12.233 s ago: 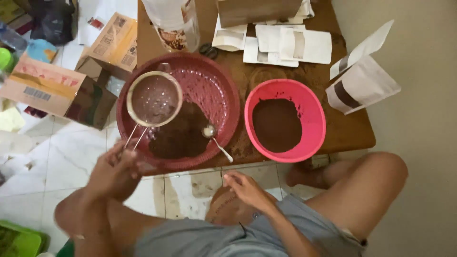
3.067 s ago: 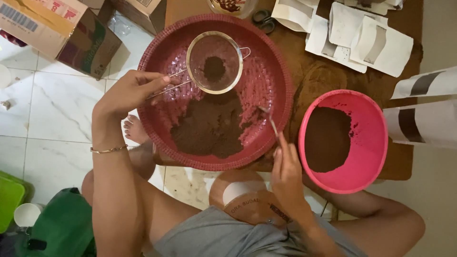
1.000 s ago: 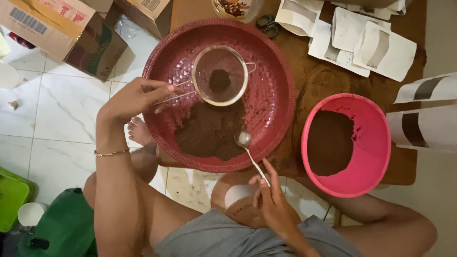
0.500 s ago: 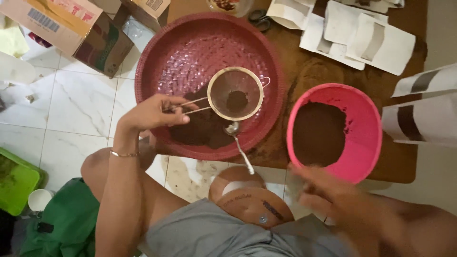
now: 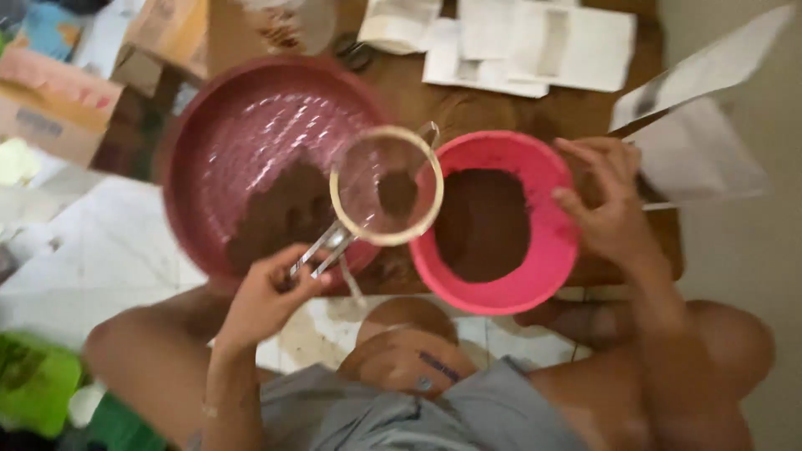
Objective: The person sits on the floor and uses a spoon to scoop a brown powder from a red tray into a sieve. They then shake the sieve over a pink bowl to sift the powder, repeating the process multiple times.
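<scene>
Far left: green plastic thing [image 5: 33, 380] down on the pale tiled floor [image 5: 92, 242], cardboard boxes [image 5: 58, 104] stacked beside the low brown wooden table [image 5: 501, 113]. Blurry frame, so no fine detail.

Next over, a big round dark-red plastic basin [image 5: 251, 150] on the table, with a heap of dark brown powder [image 5: 280, 217] piled toward the near side. Probably sifted stuff, judging by how fine and even it looks.

Left hand [image 5: 267, 296] clenched round the twin-wire metal handle of a round cream-rimmed mesh sieve [image 5: 386, 185]. Sieve held level in the air, straddling the gap where the basin's rim meets the round pink plastic bowl [image 5: 497, 221], a small dark clump sitting in the mesh. Held flat like that so nothing tips out, most likely. Thin pale stick-like thing below the handle, too smeared to name.

Pink bowl just beside the basin, more of the brown powder inside.

Right hand [image 5: 610, 209] on the bowl's far-right rim, fingers curled over the edge, gripping it, seemingly to steady it.

Behind: flat white paper pouches [image 5: 535, 46] laid out along the table's back edge, plus larger white bags [image 5: 693, 142] off to the right. Bare knees below.
</scene>
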